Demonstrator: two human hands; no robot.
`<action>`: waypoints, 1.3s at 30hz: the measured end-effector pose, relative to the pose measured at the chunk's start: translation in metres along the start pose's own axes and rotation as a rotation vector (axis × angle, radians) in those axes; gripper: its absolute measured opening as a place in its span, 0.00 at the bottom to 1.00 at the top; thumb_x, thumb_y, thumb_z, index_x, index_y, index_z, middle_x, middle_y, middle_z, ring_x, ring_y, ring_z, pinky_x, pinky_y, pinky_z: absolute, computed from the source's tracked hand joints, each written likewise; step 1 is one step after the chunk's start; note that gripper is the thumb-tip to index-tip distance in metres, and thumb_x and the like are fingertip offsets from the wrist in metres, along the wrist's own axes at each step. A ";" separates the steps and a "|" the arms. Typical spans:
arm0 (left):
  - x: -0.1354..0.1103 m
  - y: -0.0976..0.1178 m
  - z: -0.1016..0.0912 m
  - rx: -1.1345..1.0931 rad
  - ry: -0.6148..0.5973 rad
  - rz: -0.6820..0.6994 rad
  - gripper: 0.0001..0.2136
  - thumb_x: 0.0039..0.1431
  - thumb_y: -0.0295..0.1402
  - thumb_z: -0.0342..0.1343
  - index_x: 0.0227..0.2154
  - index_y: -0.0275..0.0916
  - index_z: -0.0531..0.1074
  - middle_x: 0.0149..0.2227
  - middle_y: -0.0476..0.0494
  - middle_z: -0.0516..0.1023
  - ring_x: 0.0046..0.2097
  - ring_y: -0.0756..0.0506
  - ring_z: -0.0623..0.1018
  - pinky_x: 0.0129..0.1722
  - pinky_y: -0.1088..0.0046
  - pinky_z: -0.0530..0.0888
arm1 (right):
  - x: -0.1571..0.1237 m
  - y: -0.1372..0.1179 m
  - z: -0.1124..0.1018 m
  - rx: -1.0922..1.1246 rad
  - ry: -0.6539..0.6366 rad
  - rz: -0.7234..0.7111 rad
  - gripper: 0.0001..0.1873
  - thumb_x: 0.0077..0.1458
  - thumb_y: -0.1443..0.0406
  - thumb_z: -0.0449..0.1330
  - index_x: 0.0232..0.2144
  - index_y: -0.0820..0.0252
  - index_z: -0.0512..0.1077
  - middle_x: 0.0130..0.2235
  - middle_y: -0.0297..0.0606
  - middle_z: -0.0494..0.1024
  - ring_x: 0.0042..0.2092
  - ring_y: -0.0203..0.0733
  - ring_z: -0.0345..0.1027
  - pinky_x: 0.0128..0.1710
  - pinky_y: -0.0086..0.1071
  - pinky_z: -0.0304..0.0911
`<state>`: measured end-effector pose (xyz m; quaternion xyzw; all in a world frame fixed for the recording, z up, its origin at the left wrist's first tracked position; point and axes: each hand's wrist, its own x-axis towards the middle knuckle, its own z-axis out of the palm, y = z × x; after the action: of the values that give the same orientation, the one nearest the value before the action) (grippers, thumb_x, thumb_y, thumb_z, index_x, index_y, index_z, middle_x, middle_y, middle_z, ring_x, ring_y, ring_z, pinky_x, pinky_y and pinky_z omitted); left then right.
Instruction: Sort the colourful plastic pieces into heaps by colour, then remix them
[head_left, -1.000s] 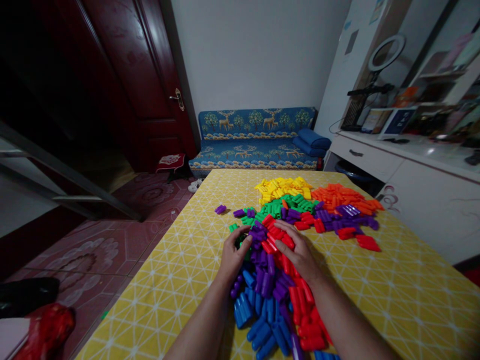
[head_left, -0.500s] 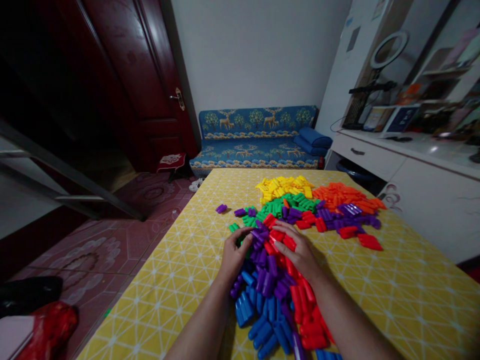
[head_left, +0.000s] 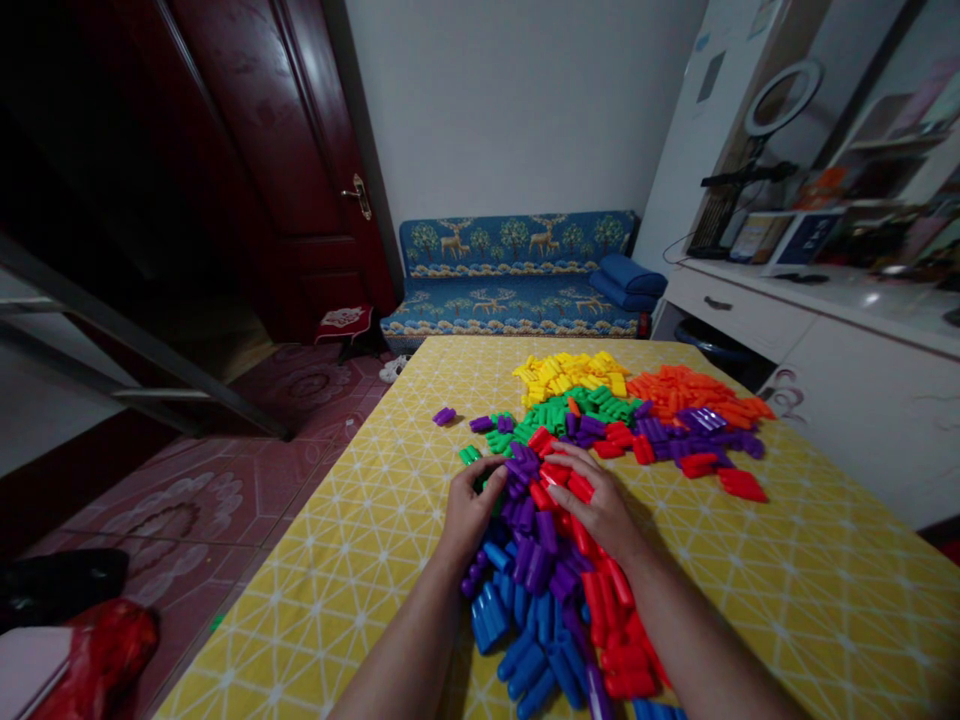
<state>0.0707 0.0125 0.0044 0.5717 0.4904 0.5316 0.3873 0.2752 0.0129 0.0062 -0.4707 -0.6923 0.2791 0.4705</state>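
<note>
My left hand (head_left: 472,505) rests at the left side of a heap of plastic toy pieces, its fingers curved and its thumb apart, touching purple pieces (head_left: 538,565). A few green pieces show under its fingers. On the other side of the heap, my right hand (head_left: 596,505) lies with spread fingers over red pieces (head_left: 609,600). Neither hand has a piece lifted. Blue pieces (head_left: 491,618) lie between my forearms, closer to me. Past my fingertips are green pieces (head_left: 555,412) and a yellow pile (head_left: 570,376).
The yellow patterned tablecloth (head_left: 337,560) covers the table. Orange pieces (head_left: 686,390) lie at the far right, with purple and red ones before them. A lone purple piece (head_left: 444,416) sits left. A blue sofa (head_left: 510,290) stands behind; a white cabinet (head_left: 847,390) is right.
The view has shifted very slightly. Both hands and the pieces stay in the same places.
</note>
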 end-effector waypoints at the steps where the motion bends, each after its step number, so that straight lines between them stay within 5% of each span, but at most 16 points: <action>1: 0.000 -0.002 0.000 -0.008 0.006 0.002 0.15 0.57 0.42 0.57 0.40 0.37 0.79 0.41 0.42 0.83 0.47 0.39 0.79 0.51 0.62 0.72 | 0.001 0.000 0.000 -0.005 0.009 0.002 0.15 0.53 0.58 0.62 0.43 0.54 0.77 0.55 0.42 0.72 0.59 0.49 0.63 0.61 0.45 0.57; 4: 0.002 -0.008 0.001 -0.045 0.087 0.026 0.15 0.57 0.41 0.57 0.40 0.37 0.77 0.42 0.41 0.81 0.47 0.40 0.78 0.50 0.62 0.73 | 0.001 -0.001 0.000 -0.011 0.048 0.041 0.16 0.53 0.56 0.62 0.42 0.55 0.77 0.53 0.42 0.74 0.57 0.49 0.65 0.60 0.45 0.58; 9: 0.004 -0.014 -0.004 0.045 0.263 0.151 0.15 0.59 0.39 0.56 0.47 0.40 0.74 0.49 0.41 0.77 0.53 0.42 0.74 0.56 0.61 0.69 | -0.002 -0.014 0.001 0.059 0.046 0.050 0.26 0.59 0.52 0.56 0.58 0.49 0.66 0.62 0.38 0.67 0.64 0.46 0.58 0.63 0.44 0.55; 11: 0.003 -0.013 -0.008 0.065 0.270 0.185 0.15 0.61 0.40 0.54 0.48 0.41 0.74 0.51 0.41 0.75 0.56 0.42 0.72 0.58 0.61 0.67 | 0.000 -0.014 -0.008 0.027 0.035 -0.004 0.25 0.60 0.52 0.54 0.57 0.50 0.68 0.63 0.39 0.65 0.64 0.46 0.57 0.63 0.44 0.55; 14: 0.004 -0.013 -0.010 0.074 0.302 0.202 0.14 0.63 0.41 0.52 0.47 0.41 0.74 0.52 0.41 0.74 0.56 0.42 0.71 0.59 0.61 0.65 | 0.013 0.007 -0.048 -0.140 0.212 -0.051 0.20 0.59 0.52 0.56 0.47 0.54 0.75 0.57 0.44 0.72 0.59 0.49 0.64 0.61 0.47 0.57; 18: 0.006 -0.014 -0.008 0.091 0.335 0.198 0.13 0.61 0.41 0.54 0.45 0.41 0.75 0.49 0.41 0.75 0.55 0.41 0.72 0.58 0.60 0.66 | 0.040 0.065 -0.135 -0.495 0.603 0.029 0.22 0.58 0.49 0.54 0.41 0.59 0.77 0.48 0.49 0.77 0.53 0.52 0.68 0.58 0.48 0.59; 21: 0.007 -0.015 -0.007 0.103 0.322 0.181 0.13 0.60 0.40 0.55 0.45 0.42 0.75 0.50 0.41 0.75 0.55 0.41 0.72 0.58 0.60 0.66 | 0.050 0.104 -0.182 -0.732 0.533 0.263 0.24 0.56 0.49 0.55 0.44 0.60 0.76 0.52 0.51 0.75 0.56 0.58 0.64 0.58 0.54 0.55; 23: 0.007 -0.016 -0.006 0.110 0.308 0.172 0.13 0.60 0.40 0.55 0.45 0.41 0.75 0.51 0.40 0.74 0.56 0.41 0.71 0.59 0.59 0.66 | 0.049 0.118 -0.190 -0.784 0.409 0.407 0.26 0.55 0.49 0.56 0.49 0.58 0.74 0.54 0.50 0.73 0.57 0.60 0.64 0.56 0.56 0.56; 26: 0.008 -0.019 -0.006 0.112 0.292 0.160 0.14 0.61 0.40 0.55 0.46 0.41 0.75 0.51 0.40 0.74 0.56 0.41 0.71 0.59 0.58 0.65 | 0.039 0.123 -0.177 -0.795 0.300 0.411 0.30 0.55 0.47 0.55 0.56 0.52 0.69 0.56 0.47 0.72 0.55 0.59 0.65 0.55 0.54 0.58; 35: 0.011 -0.025 -0.005 0.137 0.210 0.161 0.15 0.58 0.41 0.57 0.45 0.41 0.76 0.51 0.39 0.75 0.57 0.39 0.71 0.60 0.54 0.64 | 0.000 0.079 -0.105 -0.701 0.129 0.058 0.22 0.59 0.50 0.53 0.51 0.49 0.72 0.54 0.39 0.74 0.57 0.51 0.64 0.59 0.49 0.57; 39: 0.011 -0.026 -0.004 0.150 0.160 0.153 0.16 0.58 0.42 0.57 0.46 0.41 0.76 0.54 0.38 0.74 0.59 0.38 0.70 0.61 0.55 0.63 | -0.008 0.058 -0.078 -0.717 0.117 0.117 0.23 0.60 0.50 0.51 0.53 0.50 0.70 0.58 0.39 0.70 0.59 0.50 0.62 0.61 0.50 0.55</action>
<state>0.0625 0.0288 -0.0174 0.5904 0.5132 0.5654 0.2615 0.3699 0.0241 -0.0140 -0.6595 -0.6900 0.0179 0.2977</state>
